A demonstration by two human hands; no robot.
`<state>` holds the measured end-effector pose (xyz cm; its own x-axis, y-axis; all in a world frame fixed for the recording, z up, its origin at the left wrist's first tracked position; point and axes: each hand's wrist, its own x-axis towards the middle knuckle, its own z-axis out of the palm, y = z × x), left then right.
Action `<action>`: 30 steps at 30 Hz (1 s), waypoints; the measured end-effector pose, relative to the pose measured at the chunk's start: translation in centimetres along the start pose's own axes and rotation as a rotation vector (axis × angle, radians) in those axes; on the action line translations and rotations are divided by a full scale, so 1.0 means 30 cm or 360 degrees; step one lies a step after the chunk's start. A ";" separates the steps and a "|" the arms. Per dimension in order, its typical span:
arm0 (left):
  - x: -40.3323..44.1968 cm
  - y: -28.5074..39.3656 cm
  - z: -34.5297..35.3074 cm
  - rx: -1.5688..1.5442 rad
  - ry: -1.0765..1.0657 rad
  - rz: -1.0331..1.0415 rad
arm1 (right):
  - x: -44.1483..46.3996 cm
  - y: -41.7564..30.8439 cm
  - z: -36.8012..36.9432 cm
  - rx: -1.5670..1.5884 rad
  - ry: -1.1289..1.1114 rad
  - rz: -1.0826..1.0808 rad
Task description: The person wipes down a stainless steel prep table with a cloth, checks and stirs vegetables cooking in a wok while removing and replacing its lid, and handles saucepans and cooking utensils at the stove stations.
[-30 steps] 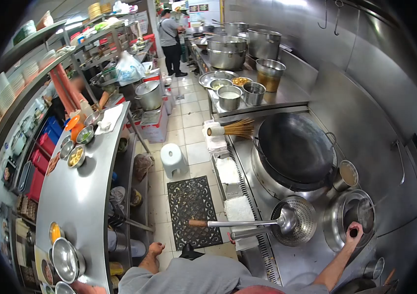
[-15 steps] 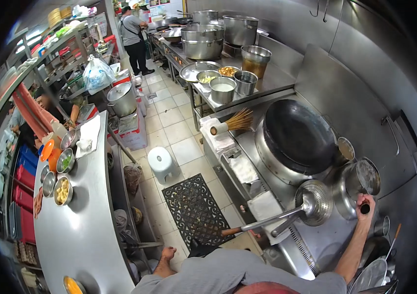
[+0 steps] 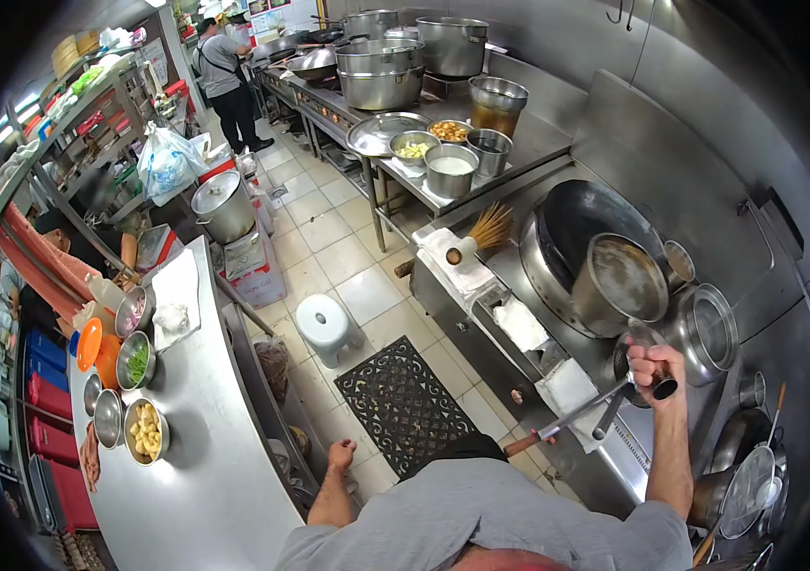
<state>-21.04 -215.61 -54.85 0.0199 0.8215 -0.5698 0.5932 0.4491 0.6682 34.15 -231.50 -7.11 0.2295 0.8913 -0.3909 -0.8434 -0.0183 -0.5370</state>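
My right hand is wrapped round the handle of a metal saucepan. Cloudy liquid with foam on top fills much of the pan. It hangs tilted over the near right edge of the black wok, covering part of it. Below my right hand lies a ladle with a wooden grip. The perforated strainer beside it is mostly hidden by my hand and the pan. My left hand hangs by my side above the floor, fingers loosely curled, with nothing visible in it.
A lidded-looking metal pot stands right of the saucepan. A bamboo brush and folded cloths line the stove's front. On the left counter are several bowls. A stool and mat occupy the floor; another person stands far back.
My right hand has lifted the saucepan off the strainer pot at the right and carried it left over the wok. My left hand has risen slightly. The view has shifted a little.
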 end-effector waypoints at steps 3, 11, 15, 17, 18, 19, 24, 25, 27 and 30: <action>0.045 0.046 0.048 0.0017 -0.0137 -0.0016 | 0.149 0.069 0.086 0.0014 -0.0168 0.0226; 0.139 0.161 -0.057 -0.0080 -0.0022 0.0043 | 0.605 0.166 0.358 -0.0324 -0.0507 0.0609; 0.138 0.207 -0.168 -0.0027 0.0175 -0.0221 | 0.825 0.159 0.496 -0.0341 -0.0655 0.0807; 0.167 0.173 -0.175 0.0003 0.0190 -0.0244 | 0.941 0.159 0.545 -0.0389 -0.0756 0.0870; 0.192 0.150 -0.166 0.0013 0.0219 -0.0283 | 0.988 0.163 0.575 -0.0357 -0.0775 0.0895; 0.224 0.139 -0.163 0.0023 0.0247 -0.0328 | 1.027 0.163 0.613 -0.0338 -0.0798 0.0912; 0.326 0.181 -0.188 0.0012 0.0196 -0.0310 | 1.261 0.184 0.753 -0.0345 -0.0858 0.0963; 0.362 0.172 -0.208 -0.0078 0.0135 -0.0293 | 1.306 0.185 0.779 -0.0356 -0.0867 0.0953; 0.479 0.162 -0.214 -0.0187 0.0184 -0.0274 | 1.395 0.194 0.830 -0.0344 -0.0889 0.0933; 0.626 0.209 -0.284 -0.0233 0.0191 -0.0331 | 1.481 0.189 0.940 -0.0383 -0.0812 0.0829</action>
<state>-23.80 -194.36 -57.28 -0.1910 0.7382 -0.6470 0.4520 0.6513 0.6096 25.85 -179.23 -6.44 -0.4705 0.8382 -0.2757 -0.6388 -0.5391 -0.5490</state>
